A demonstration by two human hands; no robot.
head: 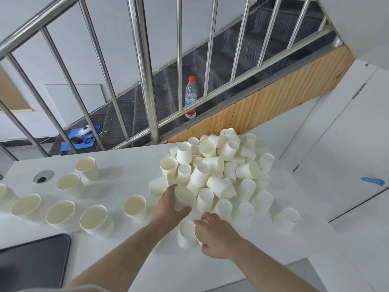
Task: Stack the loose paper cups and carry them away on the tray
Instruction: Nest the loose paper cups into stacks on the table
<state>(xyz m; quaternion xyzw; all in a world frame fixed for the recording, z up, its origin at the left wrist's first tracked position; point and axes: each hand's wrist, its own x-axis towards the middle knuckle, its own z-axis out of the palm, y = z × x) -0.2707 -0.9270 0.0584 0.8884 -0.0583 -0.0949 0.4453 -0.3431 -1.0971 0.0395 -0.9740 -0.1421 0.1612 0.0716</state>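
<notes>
A big heap of loose white paper cups (223,171) lies on the white table (134,163) at centre right. My left hand (168,205) grips one cup (184,197) at the heap's near edge, its mouth facing up. My right hand (216,234) holds another cup (201,234) just in front of the heap, beside a cup (185,234) lying on the table. Several upright cups and cup stacks (94,220) stand in rows on the left. A dark tray (35,264) sits at the near left corner.
A steel stair railing (145,81) rises behind the table, with a plastic water bottle (191,98) on the stairs beyond. A round cable grommet (43,176) is set in the table at left. A blue object (372,181) lies on the white ledge at right.
</notes>
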